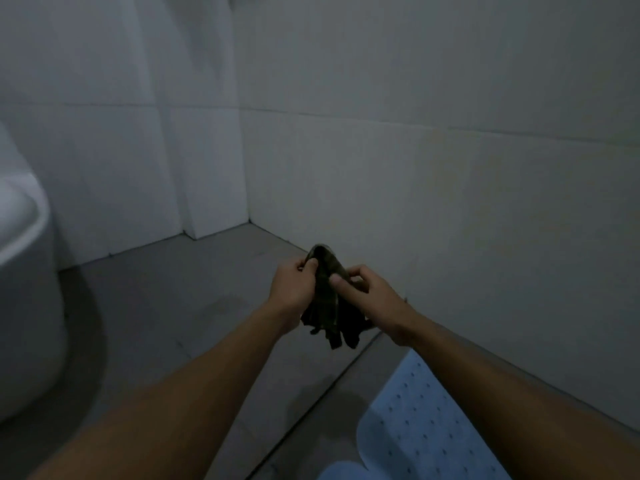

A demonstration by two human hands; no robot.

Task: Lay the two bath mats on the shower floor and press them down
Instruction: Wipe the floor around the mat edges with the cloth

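A dark, crumpled cloth-like mat [329, 306] hangs in the air above the grey shower floor [180, 323], held up by both hands. My left hand [294, 289] pinches its top edge on the left. My right hand [367, 292] grips it on the right, thumb pressed on the fabric. A light blue bath mat [422, 427] with rows of small holes lies flat on the floor at the lower right, partly hidden under my right forearm. Its near end runs out of the frame.
A white toilet [24, 271] stands at the left edge. White tiled walls [450, 202] meet in a corner just beyond my hands. A floor seam [311, 403] runs diagonally beside the blue mat.
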